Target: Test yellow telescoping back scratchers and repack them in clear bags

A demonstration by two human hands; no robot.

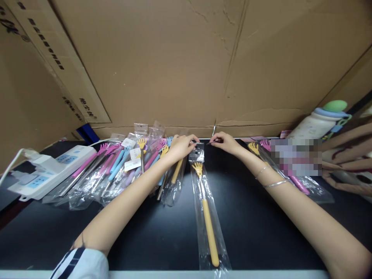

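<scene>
A yellow back scratcher (209, 228) lies lengthwise in front of me inside a clear plastic bag (200, 228), its hand-shaped end pointing away. At the bag's top flap (197, 153), my left hand (181, 148) has its fingertips closed on the upper left edge. To the right of the flap, my right hand (226, 142) pinches a small, thin, dark-looking piece (214, 142), too small to name. Another bagged yellow back scratcher (177, 170) rests under and beside my left wrist.
Several bagged back scratchers in pink, blue and yellow (119, 162) are heaped on the left, beside a white power strip (55, 170) with plugs. More bagged scratchers (296, 182) lie at the right, near a white bottle (316, 124). Cardboard (174, 66) walls the back.
</scene>
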